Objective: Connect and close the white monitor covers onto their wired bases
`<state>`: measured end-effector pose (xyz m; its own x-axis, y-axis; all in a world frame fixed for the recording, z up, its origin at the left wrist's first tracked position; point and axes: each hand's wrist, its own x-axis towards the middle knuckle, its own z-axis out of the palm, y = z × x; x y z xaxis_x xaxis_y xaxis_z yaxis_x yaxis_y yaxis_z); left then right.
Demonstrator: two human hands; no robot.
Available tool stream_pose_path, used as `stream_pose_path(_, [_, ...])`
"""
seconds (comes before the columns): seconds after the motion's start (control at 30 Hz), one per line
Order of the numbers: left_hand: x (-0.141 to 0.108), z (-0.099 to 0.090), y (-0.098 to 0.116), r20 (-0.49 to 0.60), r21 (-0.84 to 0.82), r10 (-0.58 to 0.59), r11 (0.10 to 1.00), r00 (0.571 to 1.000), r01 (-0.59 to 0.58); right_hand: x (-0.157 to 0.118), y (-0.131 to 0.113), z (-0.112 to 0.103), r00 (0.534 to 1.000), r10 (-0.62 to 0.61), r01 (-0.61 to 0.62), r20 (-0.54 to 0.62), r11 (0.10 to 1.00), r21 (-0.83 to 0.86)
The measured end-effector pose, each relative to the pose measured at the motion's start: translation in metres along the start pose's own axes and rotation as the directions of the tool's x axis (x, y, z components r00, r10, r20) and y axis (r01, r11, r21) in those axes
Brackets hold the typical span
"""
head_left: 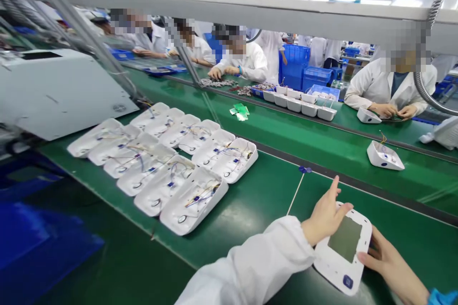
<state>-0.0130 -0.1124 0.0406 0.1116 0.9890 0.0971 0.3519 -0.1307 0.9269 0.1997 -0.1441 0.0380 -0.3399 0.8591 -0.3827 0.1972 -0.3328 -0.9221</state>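
White panel point(339, 269) with grey screen point(346, 238): near right, at the green worktop point(265, 200). Right hand point(384, 255) grips its right edge, thumb on top. Left hand point(324, 214), fingers spread, across its far left edge. Wired white shells point(143, 176) in rows, left.

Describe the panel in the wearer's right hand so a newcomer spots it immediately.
Start at the green bench, lower right, where the wearer's right hand grips a white panel. Unlike the open, wired shells farther left, it shows a rectangular grey-green screen and a dark blue square.
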Motion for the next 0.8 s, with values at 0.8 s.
stream_pose_path(0.8, [0.008,0.028,-0.001,-0.067,-0.033,-0.026,0.999,0.997,0.024,0.039,-0.008,0.017,0.81,-0.296,0.038,-0.507,0.889,-0.457])
